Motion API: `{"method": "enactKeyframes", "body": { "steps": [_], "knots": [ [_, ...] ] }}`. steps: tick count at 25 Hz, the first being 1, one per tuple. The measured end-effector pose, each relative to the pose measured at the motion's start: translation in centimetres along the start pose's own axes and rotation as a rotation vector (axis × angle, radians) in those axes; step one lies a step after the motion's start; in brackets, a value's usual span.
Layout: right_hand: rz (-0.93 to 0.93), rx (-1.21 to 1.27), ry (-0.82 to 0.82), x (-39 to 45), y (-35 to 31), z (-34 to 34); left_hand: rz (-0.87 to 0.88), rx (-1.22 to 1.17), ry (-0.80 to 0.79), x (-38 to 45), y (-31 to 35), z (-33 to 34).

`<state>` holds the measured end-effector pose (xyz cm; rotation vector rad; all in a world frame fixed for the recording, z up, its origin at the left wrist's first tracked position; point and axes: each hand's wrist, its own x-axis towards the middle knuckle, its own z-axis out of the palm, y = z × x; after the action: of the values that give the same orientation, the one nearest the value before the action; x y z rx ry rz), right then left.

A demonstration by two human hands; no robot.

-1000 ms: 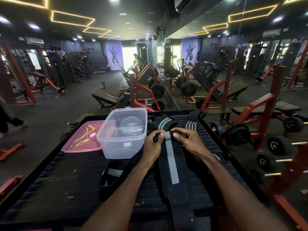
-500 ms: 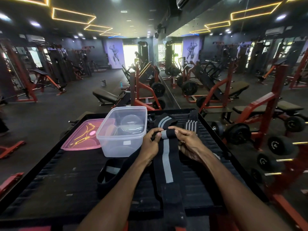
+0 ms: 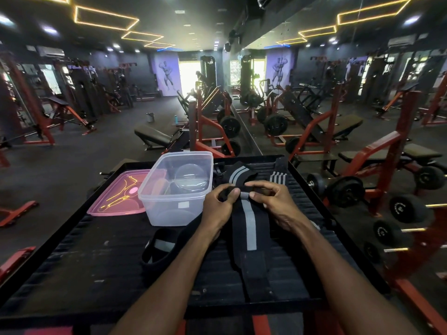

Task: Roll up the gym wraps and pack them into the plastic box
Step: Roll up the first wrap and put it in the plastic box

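From your head camera, the one view here, both of your hands work the far end of a black gym wrap [image 3: 250, 228] with a grey stripe. It lies lengthwise down the middle of the black ribbed table [image 3: 96, 262], its near end reaching the near edge. Your left hand [image 3: 217, 206] pinches the small roll at its left side, and your right hand [image 3: 273, 204] pinches it from the right, thumb and forefinger on the roll and the other fingers loosely curled.

Compared with a second ago, the roll looks slightly thicker and a little less flat strap shows ahead of your fingers, so the rolling has begun. Most of this wrap is not yet rolled.

The clear plastic box [image 3: 176, 189] stands just left of your left hand, toward the far edge, with no wrap in it. Its pink lid [image 3: 116, 197] lies flat beside it on the left. More wraps lie beyond your hands near the far edge [image 3: 238, 175], and another is looped near the middle [image 3: 159, 250].
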<state>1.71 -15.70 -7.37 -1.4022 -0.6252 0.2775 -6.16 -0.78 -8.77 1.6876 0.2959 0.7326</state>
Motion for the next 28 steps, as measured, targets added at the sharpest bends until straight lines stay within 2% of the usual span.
{"method": "enactKeyframes", "body": {
  "steps": [4,8,12,14,18,21,25,28],
  "knots": [
    [0.043,0.007,0.047,0.4,0.3,0.0,0.016,-0.08,-0.056,-0.2,0.2,-0.1],
    [-0.045,-0.08,0.045,0.3,0.4,-0.1,-0.16,-0.257,-0.073,-0.3,0.2,0.3],
    [-0.055,-0.104,0.024,0.4,0.7,0.0,-0.142,-0.144,-0.06,-0.2,0.0,0.1],
    [-0.008,-0.1,0.038,0.5,0.9,0.1,-0.099,-0.151,-0.023,-0.4,0.3,0.0],
    [0.007,-0.067,0.026,0.5,1.0,0.3,-0.056,-0.195,-0.074,-1.1,0.7,0.2],
    [0.03,0.023,0.037,0.3,0.7,0.6,-0.108,-0.249,-0.101,-1.0,0.8,0.1],
    [-0.036,0.048,0.044,0.2,0.3,0.4,-0.19,-0.373,-0.157,-0.7,1.0,0.0],
    [-0.068,0.013,0.044,0.1,0.0,0.5,-0.193,-0.303,-0.12,-0.6,0.9,0.1]
  ]
}}
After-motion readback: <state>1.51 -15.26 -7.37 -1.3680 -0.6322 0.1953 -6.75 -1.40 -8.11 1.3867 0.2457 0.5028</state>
